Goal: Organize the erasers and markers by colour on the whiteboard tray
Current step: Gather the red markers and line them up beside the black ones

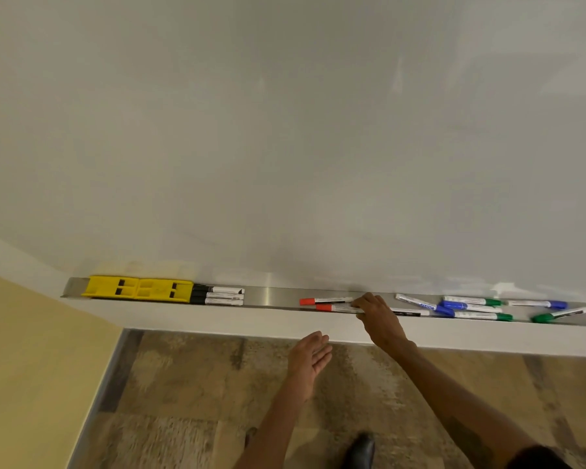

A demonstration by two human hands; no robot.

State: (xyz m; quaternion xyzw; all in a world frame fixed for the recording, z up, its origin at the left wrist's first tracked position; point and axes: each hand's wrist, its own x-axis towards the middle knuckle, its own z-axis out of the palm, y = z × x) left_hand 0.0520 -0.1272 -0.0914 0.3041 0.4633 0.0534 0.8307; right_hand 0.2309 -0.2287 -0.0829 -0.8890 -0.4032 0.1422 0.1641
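A metal whiteboard tray [271, 296] runs along the bottom of the whiteboard. At its left end lie two yellow erasers [137, 288], then three black markers [217, 296] side by side. Two red markers [325, 301] lie in the middle. My right hand [376, 316] rests on the tray with its fingertips on the ends of the red markers, the nearer one [339, 308] under my fingers. A black marker [410, 312] lies just right of that hand. Blue markers [460, 305] and green markers [555, 315] are mixed at the right. My left hand [310, 358] hovers below the tray, holding nothing.
The white whiteboard [285, 147] fills the upper view. A yellow wall [24, 367] is at the left. Patterned carpet [190, 384] lies below, with my dark shoe [361, 450] near the bottom edge.
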